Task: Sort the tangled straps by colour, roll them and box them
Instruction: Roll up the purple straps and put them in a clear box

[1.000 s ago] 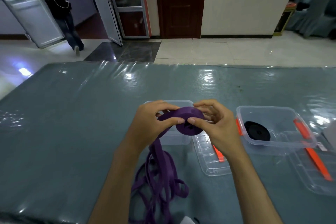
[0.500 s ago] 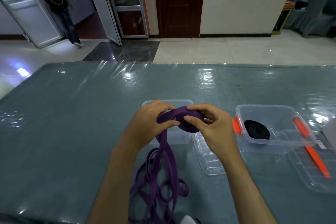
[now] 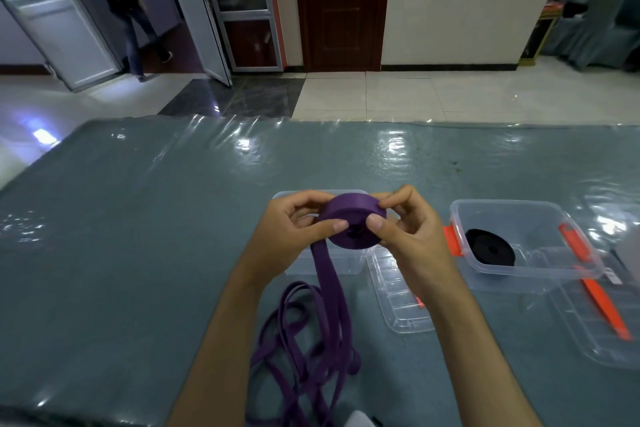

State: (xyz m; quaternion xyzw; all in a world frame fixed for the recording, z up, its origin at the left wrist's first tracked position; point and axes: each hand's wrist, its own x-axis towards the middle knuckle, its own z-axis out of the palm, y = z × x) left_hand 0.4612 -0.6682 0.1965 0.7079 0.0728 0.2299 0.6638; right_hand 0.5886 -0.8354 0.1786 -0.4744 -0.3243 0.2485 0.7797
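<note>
purple strap (image 3: 332,305), black roll (image 3: 490,251).

Two bare hands hold a partly wound purple strap roll (image 3: 353,224) above a desk (image 3: 138,236) covered in glossy grey-blue sheeting. The left hand (image 3: 291,236) pinches the roll's near edge where the loose strap leaves it; the right hand (image 3: 412,236) curls round the other side, thumb on the roll's face. The unwound purple strap (image 3: 311,333) hangs down to a loose tangle on the desk. Behind the hands stands a clear box (image 3: 349,265), a clear lid (image 3: 398,295) just beside it. To the right, a second clear box (image 3: 554,274) with orange clips holds a black strap roll (image 3: 490,250). A person (image 3: 121,0) stands in a far doorway.
</note>
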